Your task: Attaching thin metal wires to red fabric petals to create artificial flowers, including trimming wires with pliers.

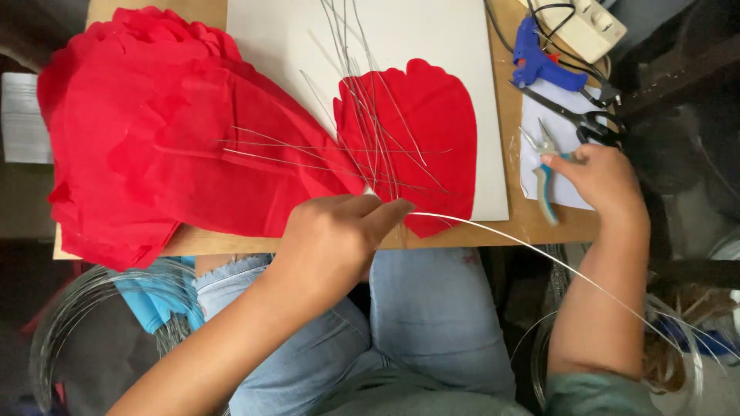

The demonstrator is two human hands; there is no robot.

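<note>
wire point(539, 250): 1, left hand point(331, 239) | pliers point(546, 181): 1, right hand point(601, 177)

Soft, even daylight lights the table point(532, 219) brightly; the white board point(432, 46) nearly glares. Shadows are faint. The floor corners fall dim, and the right hand point(597, 177) is slightly motion-blurred.
</note>
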